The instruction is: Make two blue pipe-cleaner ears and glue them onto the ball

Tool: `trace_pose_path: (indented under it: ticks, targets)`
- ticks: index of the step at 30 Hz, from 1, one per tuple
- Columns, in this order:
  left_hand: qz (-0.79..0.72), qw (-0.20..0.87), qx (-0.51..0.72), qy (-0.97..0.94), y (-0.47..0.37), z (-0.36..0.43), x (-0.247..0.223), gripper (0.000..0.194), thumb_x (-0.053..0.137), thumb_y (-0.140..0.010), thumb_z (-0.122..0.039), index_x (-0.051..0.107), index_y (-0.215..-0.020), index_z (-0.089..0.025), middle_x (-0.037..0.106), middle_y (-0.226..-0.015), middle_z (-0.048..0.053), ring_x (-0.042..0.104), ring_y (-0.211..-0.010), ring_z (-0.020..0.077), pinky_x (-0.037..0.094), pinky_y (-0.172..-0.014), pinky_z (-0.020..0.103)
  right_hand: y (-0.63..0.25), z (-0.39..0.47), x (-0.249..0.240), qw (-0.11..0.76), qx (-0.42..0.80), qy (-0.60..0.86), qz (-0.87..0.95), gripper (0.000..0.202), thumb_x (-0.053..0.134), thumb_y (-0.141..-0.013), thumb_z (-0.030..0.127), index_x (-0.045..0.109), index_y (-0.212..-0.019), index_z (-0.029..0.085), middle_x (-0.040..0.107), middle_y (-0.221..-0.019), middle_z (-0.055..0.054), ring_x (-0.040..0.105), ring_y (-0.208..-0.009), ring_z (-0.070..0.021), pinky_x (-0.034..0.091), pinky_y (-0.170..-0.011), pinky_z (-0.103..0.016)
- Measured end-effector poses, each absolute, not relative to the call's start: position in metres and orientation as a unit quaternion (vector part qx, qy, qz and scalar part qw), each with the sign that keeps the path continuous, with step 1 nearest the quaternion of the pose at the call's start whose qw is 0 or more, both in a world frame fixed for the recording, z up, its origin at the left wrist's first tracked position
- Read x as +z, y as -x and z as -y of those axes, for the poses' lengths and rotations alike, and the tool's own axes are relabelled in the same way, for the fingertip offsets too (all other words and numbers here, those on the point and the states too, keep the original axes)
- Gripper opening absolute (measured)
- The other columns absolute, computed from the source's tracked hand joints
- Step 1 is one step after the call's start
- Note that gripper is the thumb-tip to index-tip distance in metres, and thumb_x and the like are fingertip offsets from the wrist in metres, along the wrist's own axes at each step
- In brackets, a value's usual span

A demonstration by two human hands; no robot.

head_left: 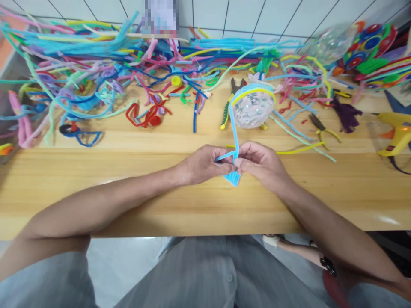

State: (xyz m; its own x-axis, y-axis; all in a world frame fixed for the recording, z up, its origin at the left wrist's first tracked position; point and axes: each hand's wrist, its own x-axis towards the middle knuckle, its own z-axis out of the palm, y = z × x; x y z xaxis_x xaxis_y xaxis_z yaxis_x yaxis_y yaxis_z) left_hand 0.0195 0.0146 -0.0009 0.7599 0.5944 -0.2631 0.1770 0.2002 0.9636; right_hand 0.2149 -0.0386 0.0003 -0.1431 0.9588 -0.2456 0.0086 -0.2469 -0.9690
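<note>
Both hands meet over the front part of the wooden table. My left hand (205, 164) is closed on a light blue pipe cleaner (233, 128), whose short end pokes out between thumb and finger. My right hand (261, 164) pinches the same blue strip from the other side. Below the fingertips a flat blue folded or woven piece (233, 178) shows; how it joins the strip is hidden. From the hands the strip runs up to a clear round ball (253, 109) with a blue and yellow band (257, 90) over its top.
Many coloured pipe cleaners (96, 77) are heaped along the back. Green-yellow pliers (229, 105) lie behind the ball, smaller pliers (323, 128) to the right. A yellow glue gun (393, 132) is at the far right. A yellow pipe cleaner (298, 149) lies beside my right hand.
</note>
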Motion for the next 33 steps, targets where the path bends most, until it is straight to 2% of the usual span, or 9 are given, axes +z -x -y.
trace_pose_path:
  ticks: [6, 9, 14, 16, 19, 22, 24, 30, 33]
  targets:
    - [-0.315, 0.666, 0.124, -0.664, -0.016, -0.013, 0.0, 0.024, 0.066, -0.087, -0.038, 0.06, -0.077, -0.017, 0.05, -0.066, -0.006, 0.042, -0.06, 0.0084, 0.034, -0.057, 0.022, -0.216, 0.041, 0.004, 0.395, 0.564, 0.526, 0.499, 0.03, 0.089, -0.075, 0.043, 0.068, -0.079, 0.021, 0.073, -0.075, 0.0, 0.066, -0.067, -0.0152, 0.055, -0.065, -0.029]
    - [-0.302, 0.58, 0.146, -0.742, -0.012, -0.016, 0.001, 0.023, 0.07, -0.088, -0.038, 0.065, -0.089, -0.016, 0.056, -0.075, -0.003, 0.05, -0.068, 0.011, 0.041, -0.063, 0.023, -0.223, 0.041, 0.011, 0.394, 0.538, 0.547, 0.506, 0.029, 0.089, -0.074, 0.042, 0.068, -0.076, 0.023, 0.071, -0.071, 0.002, 0.063, -0.066, -0.0151, 0.054, -0.064, -0.029]
    - [-0.251, 0.342, 0.107, -0.899, -0.005, -0.008, -0.002, 0.036, 0.078, -0.088, -0.035, 0.072, -0.12, -0.02, 0.068, -0.112, 0.008, 0.066, -0.099, 0.0221, 0.054, -0.089, 0.034, -0.238, 0.041, 0.022, 0.409, 0.469, 0.588, 0.518, 0.029, 0.088, -0.077, 0.045, 0.068, -0.072, 0.024, 0.064, -0.065, 0.002, 0.054, -0.062, -0.0136, 0.045, -0.059, -0.028]
    - [-0.25, 0.276, 0.092, -0.923, -0.006, -0.001, -0.006, 0.032, 0.074, -0.093, -0.035, 0.073, -0.121, -0.02, 0.069, -0.115, 0.011, 0.068, -0.102, 0.0244, 0.055, -0.092, 0.038, -0.24, 0.041, 0.023, 0.406, 0.467, 0.587, 0.522, 0.03, 0.087, -0.079, 0.046, 0.068, -0.071, 0.024, 0.063, -0.065, 0.002, 0.052, -0.061, -0.0138, 0.043, -0.058, -0.029]
    - [-0.254, 0.24, 0.082, -0.933, -0.01, 0.007, -0.01, 0.022, 0.07, -0.094, -0.031, 0.075, -0.113, -0.02, 0.07, -0.11, 0.01, 0.069, -0.097, 0.0244, 0.057, -0.089, 0.038, -0.239, 0.041, 0.022, 0.392, 0.48, 0.581, 0.528, 0.03, 0.086, -0.08, 0.048, 0.069, -0.071, 0.024, 0.062, -0.065, 0.002, 0.052, -0.062, -0.0144, 0.041, -0.058, -0.029]
    - [-0.278, 0.258, 0.087, -0.921, -0.013, 0.007, -0.01, 0.012, 0.067, -0.092, -0.022, 0.074, -0.101, -0.017, 0.071, -0.101, 0.01, 0.069, -0.091, 0.0229, 0.056, -0.084, 0.036, -0.237, 0.04, 0.023, 0.385, 0.487, 0.577, 0.531, 0.032, 0.087, -0.079, 0.047, 0.068, -0.069, 0.024, 0.061, -0.065, 0.002, 0.051, -0.063, -0.0144, 0.041, -0.059, -0.029]
    - [-0.313, 0.313, 0.118, -0.889, -0.013, 0.002, -0.01, 0.011, 0.063, -0.093, -0.02, 0.072, -0.098, -0.016, 0.072, -0.093, 0.007, 0.068, -0.083, 0.0198, 0.054, -0.078, 0.032, -0.236, 0.041, 0.025, 0.386, 0.492, 0.577, 0.526, 0.031, 0.088, -0.077, 0.046, 0.068, -0.069, 0.024, 0.061, -0.066, 0.002, 0.05, -0.064, -0.0141, 0.041, -0.061, -0.029]
    - [-0.318, 0.585, 0.225, -0.711, -0.011, -0.015, -0.014, 0.016, 0.068, -0.091, -0.025, 0.068, -0.105, -0.015, 0.073, -0.086, 0.001, 0.066, -0.074, 0.013, 0.053, -0.07, 0.024, -0.237, 0.042, 0.023, 0.393, 0.49, 0.582, 0.516, 0.027, 0.086, -0.079, 0.042, 0.068, -0.073, 0.023, 0.063, -0.071, 0.003, 0.052, -0.066, -0.0139, 0.04, -0.063, -0.029]
    - [-0.284, 0.624, 0.243, -0.687, -0.013, -0.015, -0.019, 0.023, 0.071, -0.089, -0.026, 0.07, -0.11, -0.015, 0.073, -0.091, 0.002, 0.065, -0.076, 0.0122, 0.054, -0.072, 0.024, -0.236, 0.04, 0.018, 0.395, 0.479, 0.587, 0.52, 0.025, 0.086, -0.078, 0.04, 0.068, -0.073, 0.023, 0.064, -0.073, 0.002, 0.054, -0.066, -0.0137, 0.041, -0.064, -0.029]
